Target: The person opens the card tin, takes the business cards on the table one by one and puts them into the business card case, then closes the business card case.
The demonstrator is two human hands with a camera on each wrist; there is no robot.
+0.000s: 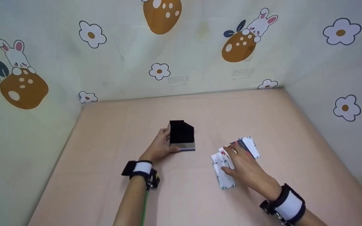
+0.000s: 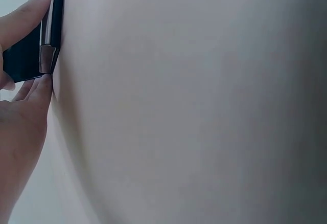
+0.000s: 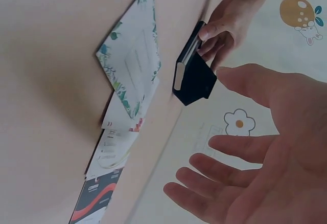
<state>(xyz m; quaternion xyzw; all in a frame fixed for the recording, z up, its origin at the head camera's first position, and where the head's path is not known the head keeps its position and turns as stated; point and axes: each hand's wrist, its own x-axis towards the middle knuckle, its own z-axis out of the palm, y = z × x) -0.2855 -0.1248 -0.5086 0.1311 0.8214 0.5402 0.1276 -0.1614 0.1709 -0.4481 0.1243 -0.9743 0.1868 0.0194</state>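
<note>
My left hand (image 1: 160, 147) grips a black card case (image 1: 182, 132) standing near the middle of the table, its angular lid raised. The thumb lies along the front metallic edge while the fingers reach round the left side, as the left wrist view also shows. To the right, several printed cards lie in an overlapping row: a white card with a leafy floral border (image 3: 133, 55) at the near end, a dark card with a red stripe (image 3: 97, 193) farther along. Over this row hovers my right hand (image 1: 245, 163), fingers spread and loosely bent, with nothing in its grasp.
The pink-covered table (image 1: 121, 125) meets a pale wall covering (image 1: 200, 56) printed with bunnies, orange fruits and flowers at the back and both sides. A green cable (image 1: 145, 201) runs down along the left forearm from the wrist strap.
</note>
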